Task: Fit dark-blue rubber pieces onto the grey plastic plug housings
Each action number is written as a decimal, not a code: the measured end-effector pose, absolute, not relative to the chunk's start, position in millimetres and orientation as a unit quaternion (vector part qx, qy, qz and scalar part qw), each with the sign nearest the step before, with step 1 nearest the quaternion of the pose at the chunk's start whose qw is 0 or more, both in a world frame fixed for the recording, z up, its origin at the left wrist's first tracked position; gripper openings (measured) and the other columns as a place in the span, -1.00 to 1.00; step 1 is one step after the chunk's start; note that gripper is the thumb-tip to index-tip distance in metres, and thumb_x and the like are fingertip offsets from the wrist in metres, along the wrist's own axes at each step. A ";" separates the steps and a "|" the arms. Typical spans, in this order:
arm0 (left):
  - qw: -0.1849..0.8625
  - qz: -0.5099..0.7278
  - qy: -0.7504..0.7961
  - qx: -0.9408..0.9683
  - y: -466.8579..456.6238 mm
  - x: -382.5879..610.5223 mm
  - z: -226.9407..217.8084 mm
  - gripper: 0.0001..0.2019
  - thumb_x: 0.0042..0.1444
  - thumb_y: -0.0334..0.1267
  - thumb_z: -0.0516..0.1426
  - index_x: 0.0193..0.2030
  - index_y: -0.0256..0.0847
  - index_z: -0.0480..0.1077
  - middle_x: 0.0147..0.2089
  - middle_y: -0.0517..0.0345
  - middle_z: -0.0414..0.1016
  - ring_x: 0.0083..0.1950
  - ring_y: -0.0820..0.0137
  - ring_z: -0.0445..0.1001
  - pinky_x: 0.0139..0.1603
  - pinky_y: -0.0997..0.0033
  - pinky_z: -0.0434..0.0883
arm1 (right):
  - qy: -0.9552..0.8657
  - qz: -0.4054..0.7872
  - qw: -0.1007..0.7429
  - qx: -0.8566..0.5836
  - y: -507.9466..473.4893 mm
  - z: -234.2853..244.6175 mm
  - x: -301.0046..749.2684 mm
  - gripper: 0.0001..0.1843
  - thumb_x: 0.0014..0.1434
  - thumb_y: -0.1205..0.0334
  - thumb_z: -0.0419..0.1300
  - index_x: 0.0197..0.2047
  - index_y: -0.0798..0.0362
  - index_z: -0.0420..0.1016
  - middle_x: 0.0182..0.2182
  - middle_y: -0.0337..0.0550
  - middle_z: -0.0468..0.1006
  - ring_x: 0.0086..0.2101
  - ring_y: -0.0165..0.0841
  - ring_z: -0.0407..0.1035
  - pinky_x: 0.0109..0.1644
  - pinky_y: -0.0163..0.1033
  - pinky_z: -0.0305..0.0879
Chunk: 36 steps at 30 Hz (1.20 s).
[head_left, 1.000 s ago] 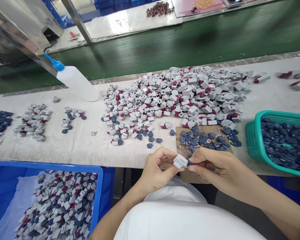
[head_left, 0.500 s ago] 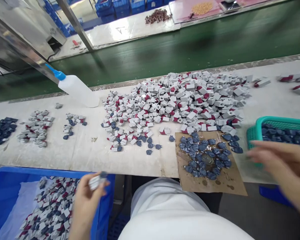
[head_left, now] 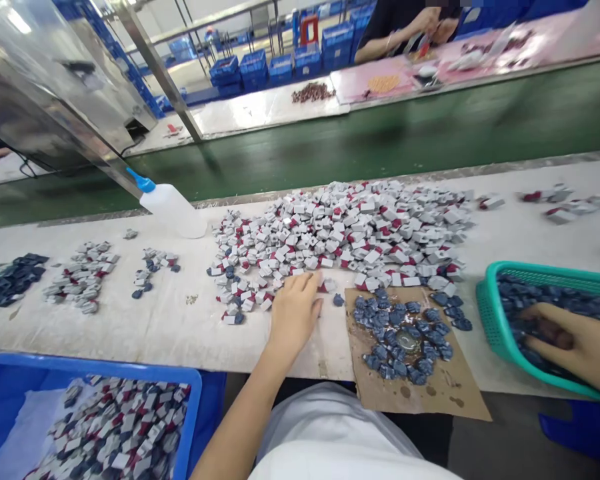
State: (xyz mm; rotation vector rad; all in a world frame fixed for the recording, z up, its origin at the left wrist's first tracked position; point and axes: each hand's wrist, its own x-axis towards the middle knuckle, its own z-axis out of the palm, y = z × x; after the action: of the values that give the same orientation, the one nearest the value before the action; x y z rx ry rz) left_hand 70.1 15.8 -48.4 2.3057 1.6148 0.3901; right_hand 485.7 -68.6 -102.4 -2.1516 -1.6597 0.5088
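Note:
My left hand (head_left: 295, 310) lies palm down on the near edge of a big heap of grey and red blocks (head_left: 350, 230), its fingers on loose blocks there. What the fingers hold, if anything, is hidden. My right hand (head_left: 575, 343) reaches into a teal basket (head_left: 490, 313) of dark blue pieces, fingers dug in among them. Between both hands a brown cardboard sheet (head_left: 430, 390) carries several dark blue pieces (head_left: 405, 333).
A blue bin (head_left: 105, 370) of assembled parts sits at lower left. A squeeze bottle (head_left: 167, 207) with a blue tip lies behind small piles (head_left: 80, 277). A green conveyor belt (head_left: 380, 140) runs beyond the table. Another person's hands (head_left: 425, 27) work across it.
My left hand has left the blue bin and moved up right onto the block heap. My right hand has gone into the teal basket. The camera has tilted up.

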 end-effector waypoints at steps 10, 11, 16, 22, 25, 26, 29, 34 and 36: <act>0.227 0.194 0.543 0.785 17.3 82.1 -50.4 -0.75 0.18 -0.39 0.05 -0.04 -0.19 0.44 -0.19 0.08 0.53 -0.19 0.32 0.49 -0.21 0.41 0.39 | -0.444 0.291 0.362 -0.766 -87.9 -39.2 436.7 -0.72 0.00 0.04 0.35 -0.17 -0.14 0.59 -0.22 -0.08 0.56 -0.23 -0.16 0.50 -0.20 -0.28 0.49; 0.245 0.211 0.544 0.774 12.3 81.2 -49.0 -0.77 0.22 -0.35 0.02 -0.05 -0.21 0.43 -0.22 0.09 0.52 -0.24 0.35 0.48 -0.26 0.44 0.38 | -0.436 0.316 0.374 -0.755 -88.3 -33.8 427.0 -0.67 -0.02 0.01 0.37 -0.16 -0.12 0.59 -0.25 -0.07 0.57 -0.24 -0.13 0.51 -0.19 -0.27 0.51; 0.451 0.345 0.515 0.642 -14.8 77.7 -47.5 -0.80 0.23 -0.24 0.04 -0.13 -0.22 0.45 -0.20 0.05 0.46 -0.24 0.36 0.46 -0.34 0.50 0.37 | -0.483 0.406 0.371 -0.681 -88.2 -29.1 391.9 -0.56 0.09 -0.12 0.34 -0.03 -0.07 0.52 -0.12 -0.03 0.54 -0.28 -0.17 0.51 -0.24 -0.27 0.56; 0.554 0.337 0.508 0.567 -38.7 72.3 -56.5 -0.82 0.20 -0.24 0.06 -0.21 -0.23 0.47 -0.23 0.06 0.39 -0.22 0.34 0.42 -0.37 0.50 0.35 | -0.527 0.466 0.338 -0.625 -83.4 -36.5 350.2 -0.60 0.22 -0.13 0.24 -0.03 -0.02 0.48 -0.43 -0.13 0.46 -0.50 -0.35 0.36 -0.45 -0.31 0.44; 0.568 0.331 0.510 0.555 -46.9 69.4 -63.9 -0.81 0.20 -0.23 0.07 -0.21 -0.22 0.48 -0.23 0.06 0.39 -0.23 0.34 0.42 -0.38 0.50 0.35 | -0.461 0.459 0.389 -0.652 -84.2 -32.8 324.5 -0.53 0.16 -0.15 0.28 -0.03 -0.01 0.36 -0.41 -0.20 0.44 -0.59 -0.44 0.24 -0.59 -0.35 0.29; 0.572 0.330 0.508 0.553 -48.8 68.8 -66.4 -0.81 0.20 -0.23 0.07 -0.20 -0.21 0.49 -0.23 0.06 0.39 -0.22 0.34 0.42 -0.37 0.50 0.35 | -0.444 0.457 0.399 -0.659 -84.8 -31.2 318.4 -0.54 0.15 -0.15 0.29 -0.08 0.00 0.33 -0.45 -0.24 0.41 -0.60 -0.45 0.22 -0.59 -0.36 0.26; 0.582 0.328 0.505 0.547 -52.0 68.3 -72.6 -0.81 0.21 -0.24 0.06 -0.19 -0.21 0.49 -0.21 0.05 0.39 -0.20 0.34 0.43 -0.36 0.49 0.36 | -0.458 0.459 0.382 -0.659 -86.8 -29.3 310.3 -0.59 0.14 -0.15 0.29 -0.19 0.02 0.39 -0.59 -0.30 0.28 -0.58 -0.40 0.22 -0.53 -0.33 0.23; 0.603 0.337 0.498 0.524 -53.2 69.2 -76.0 -0.80 0.20 -0.24 0.06 -0.19 -0.24 0.47 -0.23 0.07 0.36 -0.23 0.37 0.44 -0.40 0.52 0.37 | -0.489 0.456 0.380 -0.639 -89.0 -36.1 308.8 -0.59 0.19 -0.19 0.24 -0.11 -0.04 0.52 -0.43 -0.20 0.39 -0.56 -0.43 0.25 -0.55 -0.33 0.25; 0.613 0.352 0.493 0.507 -53.4 69.7 -76.1 -0.79 0.19 -0.22 0.07 -0.17 -0.25 0.47 -0.22 0.07 0.35 -0.23 0.37 0.45 -0.43 0.54 0.37 | -0.490 0.447 0.391 -0.638 -89.9 -40.0 306.0 -0.62 0.23 -0.17 0.21 -0.09 -0.05 0.50 -0.39 -0.19 0.46 -0.53 -0.42 0.32 -0.49 -0.35 0.35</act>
State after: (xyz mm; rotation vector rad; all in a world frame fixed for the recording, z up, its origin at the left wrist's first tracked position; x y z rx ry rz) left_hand 69.7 -53.4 -76.1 1.1696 1.1359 0.8110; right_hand 306.0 -89.9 -40.0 -1.6211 -1.2451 1.1354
